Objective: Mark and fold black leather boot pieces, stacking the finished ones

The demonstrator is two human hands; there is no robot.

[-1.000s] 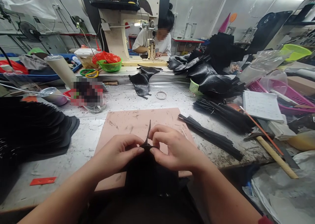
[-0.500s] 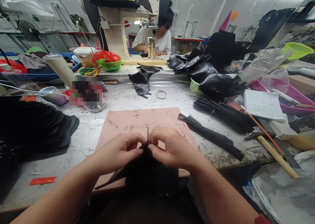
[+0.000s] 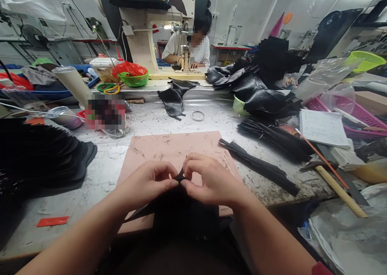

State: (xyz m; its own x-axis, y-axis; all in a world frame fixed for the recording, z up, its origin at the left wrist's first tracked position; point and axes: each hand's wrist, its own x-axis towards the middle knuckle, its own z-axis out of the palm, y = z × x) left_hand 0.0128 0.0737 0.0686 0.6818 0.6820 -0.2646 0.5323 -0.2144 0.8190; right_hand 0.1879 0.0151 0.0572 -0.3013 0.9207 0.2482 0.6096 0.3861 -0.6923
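A black leather piece [image 3: 187, 214] hangs over the near edge of the pink board [image 3: 154, 148], its lower part merging with the dark area below. My left hand [image 3: 151, 184] pinches its upper edge between thumb and fingers. Close beside it, my right hand [image 3: 205, 180] pinches the same edge, the two thumbs nearly touching. A narrow dark strip stands up between the fingertips. Black strips [image 3: 260, 166] lie at the board's right side. Another black leather piece [image 3: 173, 97] rests beyond the board, beside a white ring [image 3: 198, 115].
Stacked black pieces [image 3: 45, 158] stand at the left, near a red tag [image 3: 53, 221]. A hammer [image 3: 341, 190] and a notebook [image 3: 323, 128] lie right. Behind are a sewing machine [image 3: 140, 45], a green bowl [image 3: 134, 78] and a seated person [image 3: 202, 49].
The fingers have shifted slightly at the leather edge. The strip between them now looks shorter and wider, and the leather's left corner has drawn inward.
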